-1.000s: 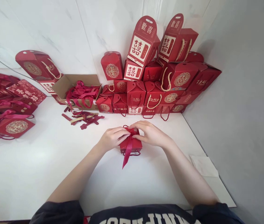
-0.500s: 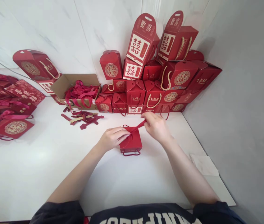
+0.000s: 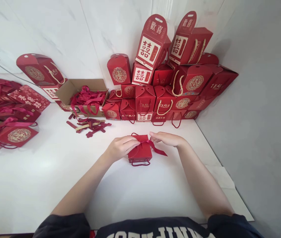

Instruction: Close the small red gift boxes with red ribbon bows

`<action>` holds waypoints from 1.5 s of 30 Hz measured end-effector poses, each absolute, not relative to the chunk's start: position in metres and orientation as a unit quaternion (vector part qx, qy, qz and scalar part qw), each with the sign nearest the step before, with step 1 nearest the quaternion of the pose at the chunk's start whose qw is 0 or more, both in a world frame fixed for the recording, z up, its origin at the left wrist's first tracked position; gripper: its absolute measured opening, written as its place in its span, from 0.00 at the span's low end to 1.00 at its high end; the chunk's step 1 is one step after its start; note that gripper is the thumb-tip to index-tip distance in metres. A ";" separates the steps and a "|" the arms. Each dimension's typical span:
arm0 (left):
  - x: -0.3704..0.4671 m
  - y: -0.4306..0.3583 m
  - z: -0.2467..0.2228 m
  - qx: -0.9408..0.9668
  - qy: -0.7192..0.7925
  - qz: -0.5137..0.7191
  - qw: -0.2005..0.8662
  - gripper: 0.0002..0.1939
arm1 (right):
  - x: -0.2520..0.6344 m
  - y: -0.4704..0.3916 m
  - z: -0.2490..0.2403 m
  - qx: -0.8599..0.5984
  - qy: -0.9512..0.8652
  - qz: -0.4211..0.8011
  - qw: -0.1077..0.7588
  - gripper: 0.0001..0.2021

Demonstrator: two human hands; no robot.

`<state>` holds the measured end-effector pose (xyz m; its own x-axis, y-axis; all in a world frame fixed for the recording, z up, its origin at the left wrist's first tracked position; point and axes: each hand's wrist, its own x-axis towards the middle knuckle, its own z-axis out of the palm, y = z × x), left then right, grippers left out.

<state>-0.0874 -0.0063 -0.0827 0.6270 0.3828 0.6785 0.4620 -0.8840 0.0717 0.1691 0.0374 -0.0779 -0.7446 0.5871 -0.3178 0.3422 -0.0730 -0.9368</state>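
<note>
1. Red gift box (image 3: 141, 152) sits on the worktop (image 3: 43, 178) directly in front of you, between your hands, flaps folded over the top; its contents are hidden.
2. Your left hand (image 3: 122, 147) has its fingers pinched together on the magenta ribbon (image 3: 159, 151) at the flaps, presumably to anchor it there and steady the box.
3. Your right hand (image 3: 167, 138) is just beyond the box's right edge, its fingers extended; you can't tell from this angle how far they part or whether they touch the ribbon, whose free end trails below them.
4. Behind, your open cardboard box (image 3: 84, 85) holds a tangle of loose ribbons (image 3: 89, 96), likely kept there for easy reach. Flat strips (image 3: 91, 126) lie in front of it.
5. Decorated boxes (image 3: 166, 99) are stacked along the wall, probably to save room; you can't see inside them.
</note>
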 end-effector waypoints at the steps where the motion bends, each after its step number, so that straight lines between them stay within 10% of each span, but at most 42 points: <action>1: -0.087 -0.006 -0.083 -0.900 -0.235 -0.363 0.056 0.07 | 0.166 0.036 -0.077 -0.329 -0.674 0.653 0.104 0.30; 15: -0.089 -0.007 -0.085 -0.902 -0.258 -0.341 0.061 0.09 | 0.140 0.019 -0.067 -0.403 -0.610 0.628 0.267 0.17; 20: -0.091 -0.005 -0.082 -0.875 -0.323 -0.349 -0.088 0.07 | 0.148 0.022 -0.070 -0.378 -0.634 0.614 0.280 0.15; 29: -0.099 -0.001 -0.066 -0.685 -0.455 -0.284 -0.493 0.14 | 0.161 0.027 -0.070 -0.376 -0.652 0.612 0.242 0.14; 45: -0.113 -0.002 -0.044 -0.719 -0.478 -0.106 -0.494 0.21 | 0.157 0.020 -0.057 -0.412 -0.665 0.611 0.119 0.27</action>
<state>-0.1132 -0.0024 -0.0435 0.5214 0.7910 -0.3199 0.5819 -0.0554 0.8114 0.1573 0.0198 -0.0572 -0.6316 0.6938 -0.3460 0.4033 -0.0871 -0.9109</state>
